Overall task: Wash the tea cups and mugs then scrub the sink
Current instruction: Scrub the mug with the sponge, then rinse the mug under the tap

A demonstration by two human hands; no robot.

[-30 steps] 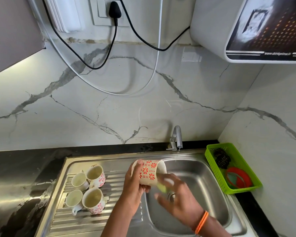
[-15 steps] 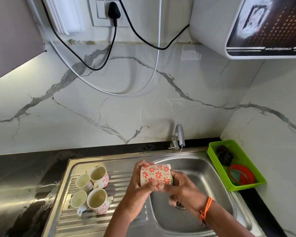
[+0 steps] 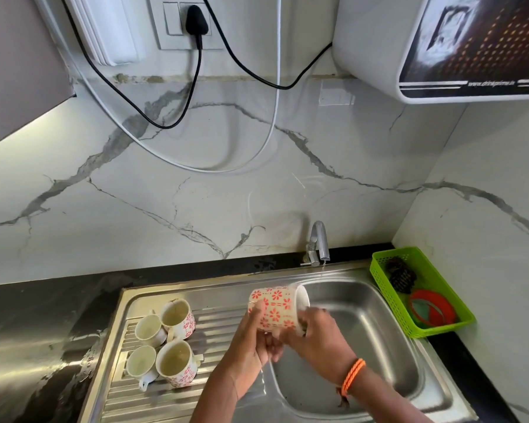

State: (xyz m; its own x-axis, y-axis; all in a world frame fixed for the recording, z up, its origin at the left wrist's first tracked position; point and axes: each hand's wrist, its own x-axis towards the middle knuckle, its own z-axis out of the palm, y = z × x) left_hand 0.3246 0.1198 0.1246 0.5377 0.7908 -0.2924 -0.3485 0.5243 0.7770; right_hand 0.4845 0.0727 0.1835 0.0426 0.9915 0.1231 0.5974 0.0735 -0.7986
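- The steel sink (image 3: 376,346) is set in a dark surface (image 3: 37,325), with a tap (image 3: 318,242) at its back rim.
- A green basket (image 3: 388,279) sits to its right (scrubbers inside).
- Four cups (image 3: 165,343) stand on the drainboard (image 3: 214,325).
- A floral mug (image 3: 277,305) is tilted on its side over the basin's left edge.
- The left hand (image 3: 254,340) grips the mug's base; the right hand (image 3: 315,337) curls around its rim end.

Sink (image 3: 379,337): brushed steel, satiny, ribbed on the drainer side.
Tap (image 3: 318,239): polished metal, bright.
Held mug (image 3: 275,306): glazed ceramic, glossy, red flower print.
Basket (image 3: 388,288): green plastic, perforated mesh walls.
Desk (image 3: 43,331): dark stone, polished, mirror-like glare.
Wall (image 3: 165,193): white veined marble, smooth, slight sheen.
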